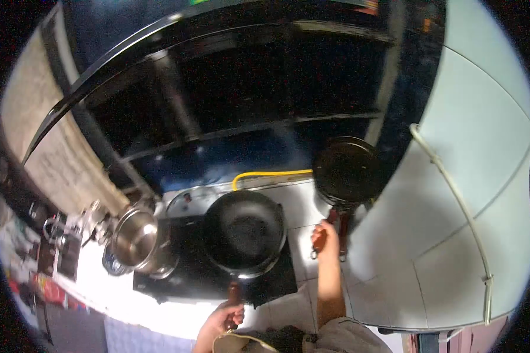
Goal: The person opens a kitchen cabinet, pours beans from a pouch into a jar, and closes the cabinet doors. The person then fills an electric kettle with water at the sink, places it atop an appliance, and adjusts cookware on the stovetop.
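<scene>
Black wok (244,229): handle (234,290) partly hidden by left hand (225,319), fingers curled round it. Dark pan (346,167): interior indistinct; right hand (325,240), arm (331,288) extended, clasps a handle.

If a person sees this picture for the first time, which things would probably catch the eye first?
Probably the large black pan on the dark cooktop, near the middle, its handle held by the left hand. Next, the darker pan further back on the right, with the right hand on a reddish handle. The bright yellow hose behind the cooktop also stands out.
</scene>
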Tool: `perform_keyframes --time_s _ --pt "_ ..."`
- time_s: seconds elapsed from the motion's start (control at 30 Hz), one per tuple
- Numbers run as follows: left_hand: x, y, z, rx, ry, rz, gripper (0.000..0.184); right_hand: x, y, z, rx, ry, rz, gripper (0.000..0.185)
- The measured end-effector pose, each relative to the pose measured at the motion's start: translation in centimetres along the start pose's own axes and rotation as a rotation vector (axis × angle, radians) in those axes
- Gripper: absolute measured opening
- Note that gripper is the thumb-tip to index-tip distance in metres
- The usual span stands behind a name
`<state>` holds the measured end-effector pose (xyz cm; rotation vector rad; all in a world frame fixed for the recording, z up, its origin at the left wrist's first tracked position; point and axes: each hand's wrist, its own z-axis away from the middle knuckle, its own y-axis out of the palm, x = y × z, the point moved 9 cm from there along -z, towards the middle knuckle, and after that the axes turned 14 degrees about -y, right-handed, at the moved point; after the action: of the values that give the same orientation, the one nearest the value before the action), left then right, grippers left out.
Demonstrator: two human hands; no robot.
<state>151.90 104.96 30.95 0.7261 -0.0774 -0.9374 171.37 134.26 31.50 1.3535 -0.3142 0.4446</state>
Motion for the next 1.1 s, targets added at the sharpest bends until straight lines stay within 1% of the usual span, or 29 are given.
perform_keyframes --time_s 0.07,0.13,0.17,0.2,0.27,0.33,0.4,0.43,0.47,0.5,0.53,0.6,0.63,0.67,0.73,0.77,0.8,0.87,0.93,0.97,1.0,1.07,1.1 --pt "-0.2 1.4 0.4 0.045 0.013 0.062 0.014 1.0 0.1 0.0 -0.006 -0.011 0.057 0.017" --pt "0.3 1.9 0.2 0.027 0.044 0.057 0.014 1.4 0.3 0.3 -0.002 0.008 0.015 0.021" --pt "0.7 2.4 -0.1 0.081 0.051 0.089 0.016 1.0 0.5 0.4 0.018 0.052 -0.081 0.025" --pt "0.9 2.9 -0.5 0.137 0.055 0.117 0.017 1.0 0.6 0.8 0.020 0.025 -0.153 0.029" --pt "1.2 3.2 -0.7 0.157 0.067 0.129 0.017 0.7 1.1 3.2 -0.121 -0.066 -0.263 0.033" --pt "1.2 3.5 -0.4 0.153 0.066 0.141 0.019 -3.7 -2.0 5.4 -0.342 0.145 -0.364 0.035" --pt "1.0 2.0 -0.2 0.196 0.075 0.146 0.015 -7.0 -1.3 8.0 0.049 0.238 -0.138 0.028" --pt "0.5 1.4 0.8 0.127 0.090 0.097 0.016 -7.5 0.6 9.6 0.047 0.287 0.021 0.024" --pt "0.0 0.7 2.0 0.056 0.105 0.050 0.018 -7.4 2.9 10.8 0.058 0.266 0.181 0.020" --pt "-0.5 0.0 3.3 -0.025 0.094 -0.064 0.028 -7.2 5.6 10.9 0.150 0.218 0.233 0.020" --pt "-0.7 -1.0 3.8 -0.019 0.107 -0.052 0.028 -7.1 8.7 11.1 0.247 0.169 0.285 0.019" --pt "-2.1 -2.2 4.3 0.116 0.192 -0.151 0.039 -6.6 16.4 11.4 0.506 0.016 0.478 0.016" --pt "-2.6 -2.6 4.7 0.185 0.196 -0.165 0.044 -7.8 19.4 11.2 0.613 0.006 0.572 0.015" --pt "-3.1 -3.5 5.0 0.194 0.220 -0.156 0.044 -9.1 22.5 11.1 0.723 -0.008 0.666 0.014" --pt "-3.5 -4.5 4.9 0.294 0.226 -0.065 0.046 -13.9 27.3 10.7 0.912 0.034 0.860 0.012" --pt "-3.9 -4.4 5.7 0.302 0.240 -0.081 0.042 -16.9 28.8 9.6 0.988 0.048 0.958 0.012" --pt "-3.9 -4.7 5.7 0.298 0.226 -0.064 0.041 -20.3 29.5 7.8 1.062 0.060 1.056 0.012" --pt "-3.6 -5.1 5.1 0.287 0.227 -0.107 0.041 -26.9 29.8 2.8 1.160 0.018 1.241 0.015" --pt "-3.8 -3.9 8.4 0.073 0.210 -0.096 0.040 -32.1 30.5 -2.3 1.317 -0.415 1.660 0.019" --pt "-3.5 -4.1 6.1 0.234 0.203 -0.117 0.036 -34.0 30.4 -4.0 1.260 -0.385 1.805 0.026" --pt "-2.4 -5.2 3.7 0.246 0.186 -0.002 0.035 -35.8 30.7 -5.1 1.216 -0.434 1.902 0.027" --pt "-3.1 -3.8 6.6 0.235 0.171 0.058 0.052 -39.9 29.4 -8.0 1.171 -0.391 2.002 0.034" --pt "-3.3 -3.6 7.1 0.238 0.180 0.074 0.052 -41.7 29.0 -8.5 1.187 -0.390 2.007 0.034"
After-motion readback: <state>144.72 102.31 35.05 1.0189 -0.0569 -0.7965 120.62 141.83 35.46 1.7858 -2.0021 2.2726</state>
